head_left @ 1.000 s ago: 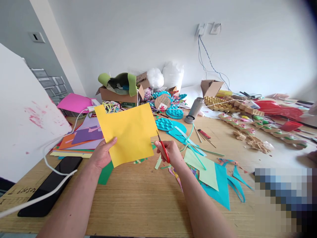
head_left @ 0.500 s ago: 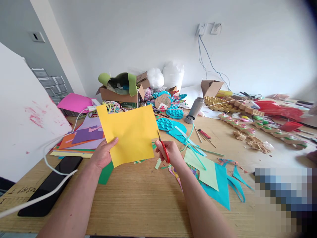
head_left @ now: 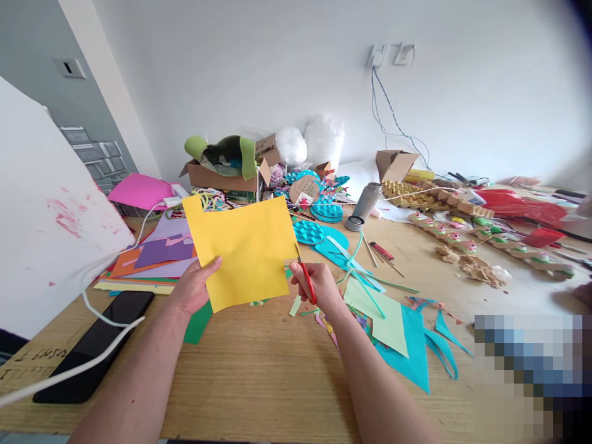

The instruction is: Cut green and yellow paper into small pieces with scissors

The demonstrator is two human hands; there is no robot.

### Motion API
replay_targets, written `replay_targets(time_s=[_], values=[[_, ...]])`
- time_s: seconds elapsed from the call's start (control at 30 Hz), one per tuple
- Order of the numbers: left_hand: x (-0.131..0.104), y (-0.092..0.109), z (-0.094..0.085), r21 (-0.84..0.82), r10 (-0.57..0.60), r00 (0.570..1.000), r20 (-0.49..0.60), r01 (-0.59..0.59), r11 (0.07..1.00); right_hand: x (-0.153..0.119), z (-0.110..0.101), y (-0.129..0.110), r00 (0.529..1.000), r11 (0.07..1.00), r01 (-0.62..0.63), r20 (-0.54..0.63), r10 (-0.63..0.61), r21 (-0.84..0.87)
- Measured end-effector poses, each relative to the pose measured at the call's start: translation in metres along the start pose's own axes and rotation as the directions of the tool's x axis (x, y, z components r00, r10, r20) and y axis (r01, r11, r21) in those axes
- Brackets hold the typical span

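Left hand [head_left: 193, 290], yours: was clamped on yellow paper [head_left: 247, 259], thumb in front. Right hand [head_left: 320, 285], yours: gripped red-handled scissors [head_left: 307, 277], blades upward. Both reached over the counter [head_left: 259, 370].

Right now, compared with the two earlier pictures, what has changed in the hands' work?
The roughly square yellow paper sheet in the left hand has shifted slightly right, mostly along its top edge. The tips of the red-handled scissors in the right hand have moved slightly right too. Nothing was grasped or released. The grey cylindrical bottle and flat black phone stayed put.
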State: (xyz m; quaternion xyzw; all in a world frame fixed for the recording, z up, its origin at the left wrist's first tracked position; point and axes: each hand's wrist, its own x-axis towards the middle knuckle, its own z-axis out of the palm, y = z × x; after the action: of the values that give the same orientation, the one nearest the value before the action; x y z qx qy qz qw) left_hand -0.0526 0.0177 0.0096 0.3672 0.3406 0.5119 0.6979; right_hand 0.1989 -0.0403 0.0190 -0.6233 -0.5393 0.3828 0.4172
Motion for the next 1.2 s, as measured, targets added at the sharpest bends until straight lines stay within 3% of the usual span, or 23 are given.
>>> replay_targets(time_s=[1.2], values=[[0.0021, -0.0019, -0.0019, 0.013, -0.008, 1.000, 0.019, 0.008, 1.000, 0.0004, 0.0007, 0.0004, 1.000, 1.000, 0.007, -0.003, -0.007, -0.016]])
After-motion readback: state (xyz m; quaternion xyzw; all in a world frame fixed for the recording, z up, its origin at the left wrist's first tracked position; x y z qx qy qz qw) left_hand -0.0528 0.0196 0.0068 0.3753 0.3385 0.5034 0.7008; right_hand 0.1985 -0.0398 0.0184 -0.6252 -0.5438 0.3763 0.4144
